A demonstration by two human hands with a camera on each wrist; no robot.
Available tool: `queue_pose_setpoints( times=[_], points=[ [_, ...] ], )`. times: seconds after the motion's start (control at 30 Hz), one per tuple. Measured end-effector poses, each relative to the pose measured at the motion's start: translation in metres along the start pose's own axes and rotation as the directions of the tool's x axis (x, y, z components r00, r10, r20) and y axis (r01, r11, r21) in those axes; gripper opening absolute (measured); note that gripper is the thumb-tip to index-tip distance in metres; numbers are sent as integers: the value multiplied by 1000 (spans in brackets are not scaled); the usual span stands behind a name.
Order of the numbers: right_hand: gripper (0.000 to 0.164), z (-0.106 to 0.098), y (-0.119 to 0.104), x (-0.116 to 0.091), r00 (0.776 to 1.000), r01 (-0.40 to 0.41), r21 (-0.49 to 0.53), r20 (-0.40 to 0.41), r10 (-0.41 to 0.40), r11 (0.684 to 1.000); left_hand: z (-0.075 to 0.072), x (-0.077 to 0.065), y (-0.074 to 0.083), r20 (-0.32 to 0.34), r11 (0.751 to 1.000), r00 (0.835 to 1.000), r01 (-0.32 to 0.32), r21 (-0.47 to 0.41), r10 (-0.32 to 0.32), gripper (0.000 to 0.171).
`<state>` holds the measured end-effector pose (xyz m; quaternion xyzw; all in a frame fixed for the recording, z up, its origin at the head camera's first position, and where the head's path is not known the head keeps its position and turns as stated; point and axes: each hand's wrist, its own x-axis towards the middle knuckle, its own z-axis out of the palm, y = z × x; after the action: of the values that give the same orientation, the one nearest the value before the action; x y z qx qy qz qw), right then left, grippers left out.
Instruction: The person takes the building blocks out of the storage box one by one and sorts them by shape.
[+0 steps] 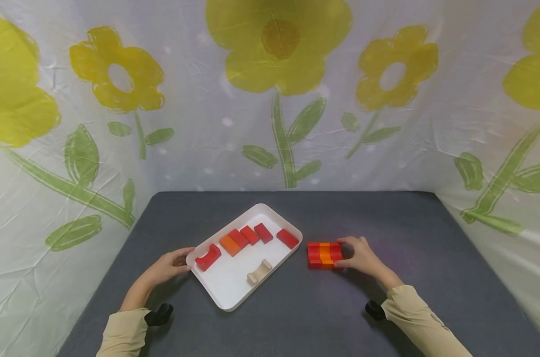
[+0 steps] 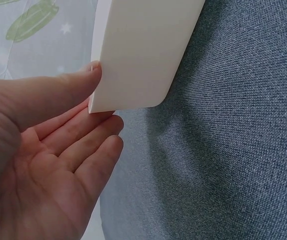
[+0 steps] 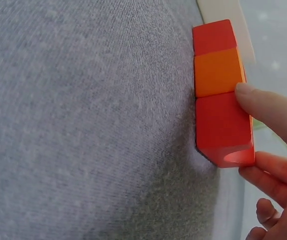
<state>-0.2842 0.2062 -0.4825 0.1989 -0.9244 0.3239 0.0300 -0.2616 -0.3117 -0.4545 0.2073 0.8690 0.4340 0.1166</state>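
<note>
My left hand [image 1: 166,267] pinches the left corner of a white tray [image 1: 220,300], thumb on the outside of its wall [image 2: 138,55]. In the head view, to the right of the tray, a red, an orange and a red block stand side by side. They are the left red block [image 1: 314,256], the orange block [image 1: 326,256] and the right red block [image 3: 223,120], each with a curved hollow. My right hand [image 1: 361,257] holds the right red block between thumb and fingers, the thumb tip beside its seam with the orange one.
Inside the tray lie a red arch block [image 1: 209,257], an orange block [image 1: 229,245], several flat red blocks [image 1: 263,232] and a pale wooden arch block [image 1: 260,272]. The dark cloth-covered table [image 1: 296,317] ends at a flower-printed curtain [image 1: 198,148].
</note>
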Motion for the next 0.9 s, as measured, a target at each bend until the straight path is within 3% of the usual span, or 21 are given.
queue_pose_setpoints(
  times=[0.23,0.47,0.6,0.77,0.9],
  points=[
    [68,-1,-13,4,996,77,-22,-40,-78,997,0,0,0,6,999,999,-36,-15,36,52],
    [63,0,-50,27,985,-47,-18,-169,43,999,-1,-2,-4,-8,999,999,-49,-21,49,51],
    [62,4,-78,40,975,-44,26,-218,49,999,0,-2,-4,-21,1000,1000,-15,-20,14,52],
    [66,23,-116,49,968,-1,-16,-252,-4,1000,3,-3,-6,-35,999,999,22,-39,-23,53],
    [71,47,-145,49,979,-24,-112,-206,0,993,3,-4,-7,-52,1000,998,20,-24,-21,53]
  ],
)
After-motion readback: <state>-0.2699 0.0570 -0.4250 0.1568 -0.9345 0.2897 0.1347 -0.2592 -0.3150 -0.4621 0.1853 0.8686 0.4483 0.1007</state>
